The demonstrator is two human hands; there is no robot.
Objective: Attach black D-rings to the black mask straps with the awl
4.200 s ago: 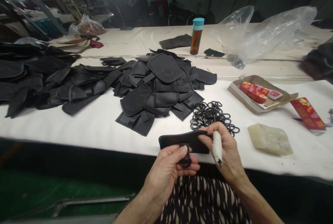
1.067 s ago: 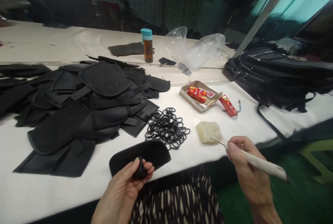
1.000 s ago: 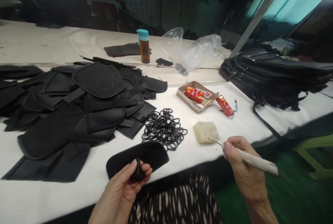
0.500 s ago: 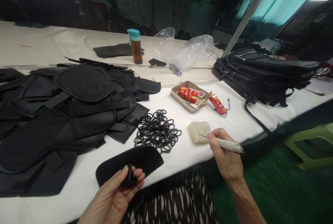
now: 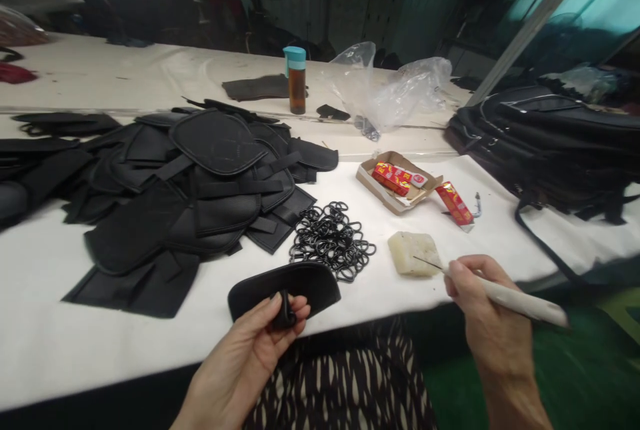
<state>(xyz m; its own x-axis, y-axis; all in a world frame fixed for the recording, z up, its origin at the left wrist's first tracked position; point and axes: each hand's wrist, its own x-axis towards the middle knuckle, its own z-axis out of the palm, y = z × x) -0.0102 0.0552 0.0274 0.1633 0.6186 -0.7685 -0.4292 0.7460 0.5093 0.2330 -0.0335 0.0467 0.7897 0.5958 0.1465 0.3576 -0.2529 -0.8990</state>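
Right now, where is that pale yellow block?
In the head view, the block lies right of centre on the white table, between the black rings and the right hand, nearer than the box.

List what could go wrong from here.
The thin-spiked tool in the right hand is uncovered, so it could prick the left hand if the two come together. The black panel in the left hand looks close to the loose rings, so a sideways sweep might scatter some.
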